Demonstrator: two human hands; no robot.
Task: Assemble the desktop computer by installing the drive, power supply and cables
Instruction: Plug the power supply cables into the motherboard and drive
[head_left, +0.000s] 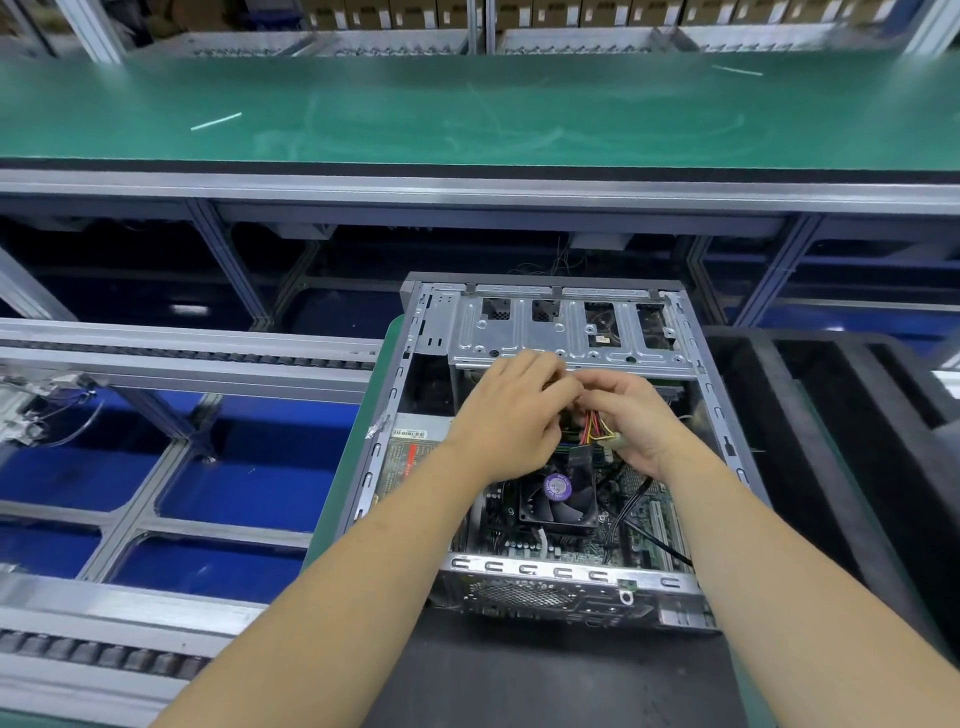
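Observation:
An open grey computer case (550, 574) lies on its side in front of me. Inside it sits a motherboard with a black CPU fan (558, 501), and a steel drive cage (566, 332) spans the far end. Both hands meet over the middle of the case, just below the cage. My left hand (511, 415) has its fingers curled around a cable connector, mostly hidden. My right hand (636, 421) pinches a bundle of red, yellow and black power wires (595, 428) ending in a pale plug (618, 442). The power supply (410, 462) shows at the case's left side.
The case rests on a green mat (358, 462) with a black pad at its near edge. Black foam trays (841, 415) stand to the right. Roller conveyor rails (171, 358) and blue bins (249, 467) lie to the left. A long green bench (467, 114) runs across the back.

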